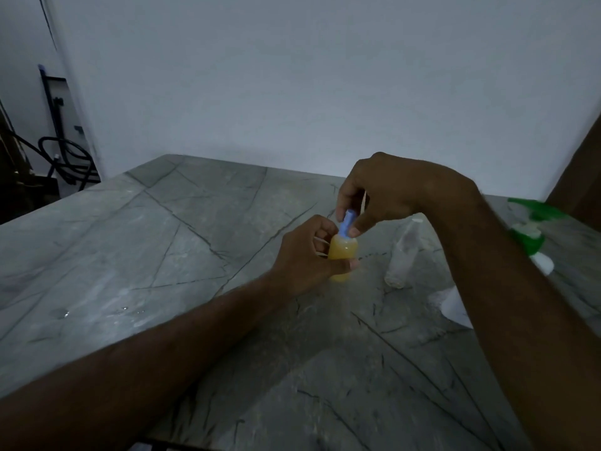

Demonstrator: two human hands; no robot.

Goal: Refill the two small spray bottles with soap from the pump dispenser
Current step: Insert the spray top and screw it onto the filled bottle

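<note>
A small spray bottle (342, 253) filled with yellow soap stands on the grey marble table (162, 255). My left hand (302, 255) grips its body. My right hand (377, 190) pinches the bottle's blue spray top (347, 222) from above. A second small spray bottle (403, 255), clear and looking empty, stands just to the right, behind my right forearm. At the far right, the pump dispenser (533, 236) with its green pump head is partly hidden by that arm.
A white object (455, 307) lies on the table under my right forearm. The table's left edge runs diagonally; beyond it are dark cables and a stand (58, 151) by the white wall. Water drops (65, 313) sit at the left.
</note>
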